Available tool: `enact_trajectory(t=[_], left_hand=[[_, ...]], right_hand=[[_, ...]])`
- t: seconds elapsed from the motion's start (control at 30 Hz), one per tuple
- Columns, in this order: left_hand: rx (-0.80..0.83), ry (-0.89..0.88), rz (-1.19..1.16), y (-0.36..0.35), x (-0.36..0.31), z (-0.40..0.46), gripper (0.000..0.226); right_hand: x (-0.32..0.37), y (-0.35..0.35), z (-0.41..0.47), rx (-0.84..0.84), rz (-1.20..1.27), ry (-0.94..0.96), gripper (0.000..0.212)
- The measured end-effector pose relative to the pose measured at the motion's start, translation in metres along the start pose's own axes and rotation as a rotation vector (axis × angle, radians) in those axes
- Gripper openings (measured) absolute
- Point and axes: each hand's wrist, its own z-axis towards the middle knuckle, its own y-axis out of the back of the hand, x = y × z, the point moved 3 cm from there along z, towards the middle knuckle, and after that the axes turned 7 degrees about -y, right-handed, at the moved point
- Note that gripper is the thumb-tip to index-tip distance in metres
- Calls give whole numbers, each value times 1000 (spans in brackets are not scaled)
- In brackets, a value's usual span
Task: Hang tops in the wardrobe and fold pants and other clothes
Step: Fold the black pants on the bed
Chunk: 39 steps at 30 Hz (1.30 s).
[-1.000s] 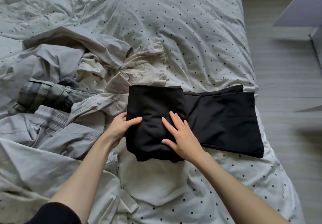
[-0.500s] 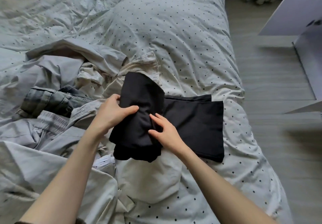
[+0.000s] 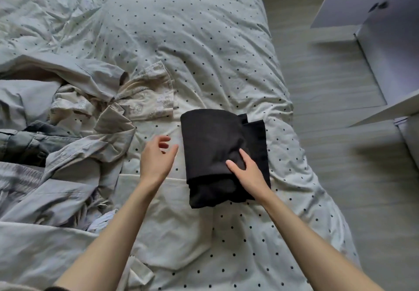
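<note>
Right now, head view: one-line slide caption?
Right hand rests on folded black pants on dotted bedding; left hand open alongside.

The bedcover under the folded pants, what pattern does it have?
The bedcover is pale grey-white with small dark polka dots, clearest in the head view around the black folded pants.

— Where's the view from?
— Head height, looking forward and steeply down at the bed (image 3: 181, 41), near enough that both forearms reach in from the bottom edge.
— Any second view?
— Just this one.
</note>
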Motion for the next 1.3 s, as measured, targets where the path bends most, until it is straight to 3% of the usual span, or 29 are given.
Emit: enact_trajectory(t=[0.07,0.13,0.3,0.57,0.67,0.9,1.13,1.3], left_hand=[[146,182,-81,-5,18,5,49],[318,304,-211,-19,21,4,54],[414,247,-370,-54,2,5,36],[260,313,-298,-58,1,14,46],[247,256,-288,-50,-1,15,44],[183,180,-354,-18,-3,0,38],[120,482,-593,-15,25,-78,32],[70,527,-614,-7,41,-109,33]], right_hand=[[-5,-6,-1,-13,-31,14,72],[-6,-11,-2,-9,-8,22,73],[-6,-9,1,3,13,19,80],[-11,-9,5,100,23,25,79],[-16,-6,3,24,-123,40,71],[20,-29,-44,-192,-417,506,49],[-2,-64,-89,-57,-608,445,60],[-19,-73,-110,-3,-591,441,61]])
